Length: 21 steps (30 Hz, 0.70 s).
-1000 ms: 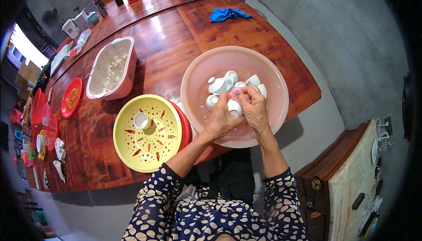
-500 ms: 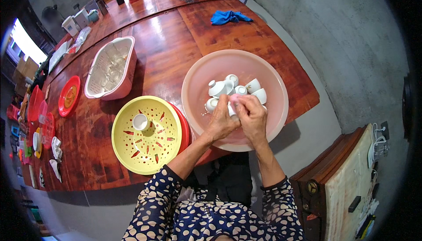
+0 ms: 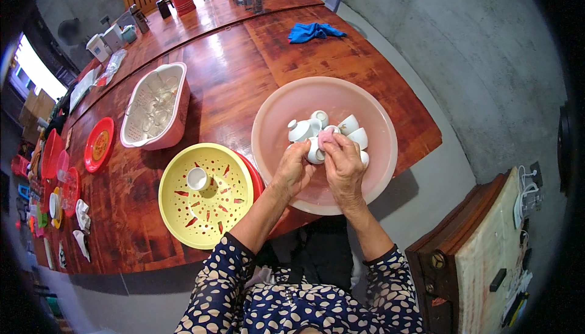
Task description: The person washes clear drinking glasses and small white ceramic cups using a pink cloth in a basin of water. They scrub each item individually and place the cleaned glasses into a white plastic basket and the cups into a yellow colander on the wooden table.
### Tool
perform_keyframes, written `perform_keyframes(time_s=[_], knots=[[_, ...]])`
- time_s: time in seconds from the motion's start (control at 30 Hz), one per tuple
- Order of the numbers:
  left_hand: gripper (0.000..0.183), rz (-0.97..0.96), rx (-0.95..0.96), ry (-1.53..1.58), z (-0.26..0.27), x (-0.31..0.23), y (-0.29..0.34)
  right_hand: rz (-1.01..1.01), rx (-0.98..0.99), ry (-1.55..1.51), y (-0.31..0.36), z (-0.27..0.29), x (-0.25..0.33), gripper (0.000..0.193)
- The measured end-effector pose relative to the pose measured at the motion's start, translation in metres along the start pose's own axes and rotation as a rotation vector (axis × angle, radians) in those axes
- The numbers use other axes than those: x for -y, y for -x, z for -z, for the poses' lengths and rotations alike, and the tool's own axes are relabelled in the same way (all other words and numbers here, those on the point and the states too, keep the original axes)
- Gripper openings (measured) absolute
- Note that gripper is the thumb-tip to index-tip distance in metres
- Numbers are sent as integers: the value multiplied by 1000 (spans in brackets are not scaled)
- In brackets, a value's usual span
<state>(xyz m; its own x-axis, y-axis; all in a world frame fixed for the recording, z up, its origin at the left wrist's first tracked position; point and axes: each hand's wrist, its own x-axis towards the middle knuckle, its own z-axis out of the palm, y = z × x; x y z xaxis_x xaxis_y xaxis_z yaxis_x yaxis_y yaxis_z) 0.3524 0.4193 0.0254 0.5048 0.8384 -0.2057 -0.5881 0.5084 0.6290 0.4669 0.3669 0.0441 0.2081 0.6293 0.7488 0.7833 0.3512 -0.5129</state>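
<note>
Over a wide pink basin (image 3: pixel 379 178), my left hand (image 3: pixel 294 168) grips a small white cup (image 3: pixel 315 153) by its side. My right hand (image 3: pixel 345 166) pinches a pink cloth (image 3: pixel 328 138) against that cup's rim. Below and beyond my fingers, several white cups (image 3: pixel 358 138) lie heaped in the basin, some tipped on their sides. A white lidded bowl (image 3: pixel 300 131) sits at the left of the heap. To my left, another white cup (image 3: pixel 197 178) stands in a yellow colander (image 3: pixel 183 212) with cut-out holes.
Beneath the colander a red basin (image 3: pixel 253 172) shows at its right edge. Farther left stand a pink-and-white basket (image 3: pixel 172 128) of clear glasses and a red plate (image 3: pixel 92 160). A blue cloth (image 3: pixel 314 32) lies beyond the basin. A wooden cabinet (image 3: pixel 451 242) is at right.
The view has tilted slightly, so the table sits lower in it. My hands have turned the cup, and the pink cloth shows more plainly at its rim.
</note>
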Motion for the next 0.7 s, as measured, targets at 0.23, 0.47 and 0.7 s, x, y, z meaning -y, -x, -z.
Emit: perform_keyframes(time_s=[0.23,0.47,0.7], knots=[[33,7,63,147,-9,-2,8,213,63,156,5,0,4,28],[29,-46,46,141,1,2,5,247,111,208,9,6,9,25],[21,-149,-85,-54,2,5,8,214,376,-132,-4,21,2,18]])
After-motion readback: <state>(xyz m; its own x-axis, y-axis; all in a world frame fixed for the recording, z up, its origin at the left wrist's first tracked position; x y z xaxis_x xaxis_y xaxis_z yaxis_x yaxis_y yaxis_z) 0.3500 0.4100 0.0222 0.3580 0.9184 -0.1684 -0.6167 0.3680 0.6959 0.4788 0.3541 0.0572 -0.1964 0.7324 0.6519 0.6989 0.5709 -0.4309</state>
